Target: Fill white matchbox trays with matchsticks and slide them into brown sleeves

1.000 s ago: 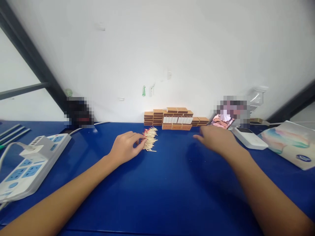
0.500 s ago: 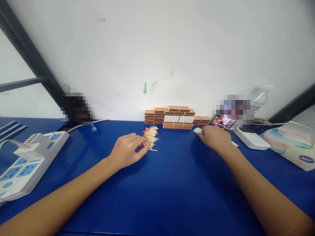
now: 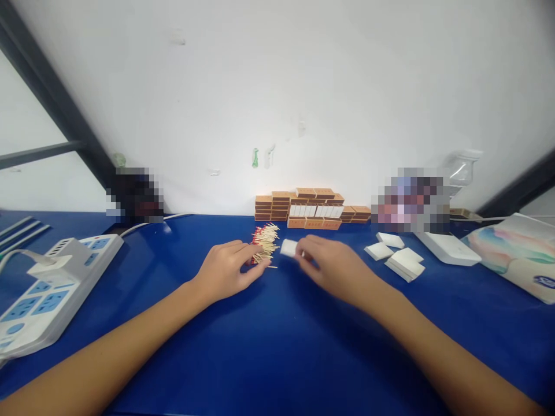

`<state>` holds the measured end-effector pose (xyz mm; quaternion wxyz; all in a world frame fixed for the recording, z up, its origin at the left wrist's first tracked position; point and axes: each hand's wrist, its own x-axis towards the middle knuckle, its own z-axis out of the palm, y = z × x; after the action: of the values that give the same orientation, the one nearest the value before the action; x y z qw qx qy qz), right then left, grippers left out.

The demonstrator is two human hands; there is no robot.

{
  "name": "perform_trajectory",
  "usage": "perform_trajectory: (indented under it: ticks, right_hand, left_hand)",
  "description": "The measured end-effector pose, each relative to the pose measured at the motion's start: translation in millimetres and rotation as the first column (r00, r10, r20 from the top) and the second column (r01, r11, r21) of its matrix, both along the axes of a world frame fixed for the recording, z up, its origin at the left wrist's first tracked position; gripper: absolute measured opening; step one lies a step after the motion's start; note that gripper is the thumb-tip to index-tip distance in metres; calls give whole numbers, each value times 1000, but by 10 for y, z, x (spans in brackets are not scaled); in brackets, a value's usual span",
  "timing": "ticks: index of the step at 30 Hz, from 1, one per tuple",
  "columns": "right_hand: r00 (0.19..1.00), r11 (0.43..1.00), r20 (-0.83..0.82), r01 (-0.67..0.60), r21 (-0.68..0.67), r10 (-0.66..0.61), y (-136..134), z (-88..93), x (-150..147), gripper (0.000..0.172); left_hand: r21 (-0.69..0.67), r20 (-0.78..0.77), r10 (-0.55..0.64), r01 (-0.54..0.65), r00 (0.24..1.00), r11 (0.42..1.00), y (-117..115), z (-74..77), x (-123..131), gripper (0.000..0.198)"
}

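Note:
Loose red-tipped matches lie in a heap on the blue table. My left hand rests at the heap's left and front side, its thumb and fingers apart around the nearest matches. Just right of the heap, my right hand pinches a small white box by its right end. Brown and white matchboxes stand stacked against the wall behind the matches. Several white pieces lie to the right of my right hand.
A white power strip with a plugged-in cable is at the left. On the right are a white device, a tissue pack and a clear bottle. Dark metal bars slant at both sides.
My right hand has moved left from the white pieces towards the matches, with a white box in its fingers. The white pieces it covered now show. My left hand has barely moved.

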<state>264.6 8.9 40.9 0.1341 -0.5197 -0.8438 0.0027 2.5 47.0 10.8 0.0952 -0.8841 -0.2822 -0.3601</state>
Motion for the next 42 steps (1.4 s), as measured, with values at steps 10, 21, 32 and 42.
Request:
perform_trajectory:
  ticks: [10, 21, 32, 42]
  right_hand:
    - [922, 914, -256, -347, -211, 291, -162, -127, -194, 20]
    - [927, 933, -297, -295, -204, 228, -182, -120, -244, 12]
    - [902, 977, -429, -136, -165, 53, 65, -268, -206, 3]
    - [953, 978, -299, -103, -180, 45, 162, -330, -210, 10]
  left_hand:
    - [-410, -249, -234, 116, 940, 905, -42, 118, -52, 63]
    - [-458, -229, -240, 113, 943, 882, -105, 144, -11, 35]
    - [-524, -287, -201, 22, 937, 851, -99, 333, -116, 20]
    - [-580, -159, -188, 62, 969, 812, -87, 162, -166, 31]
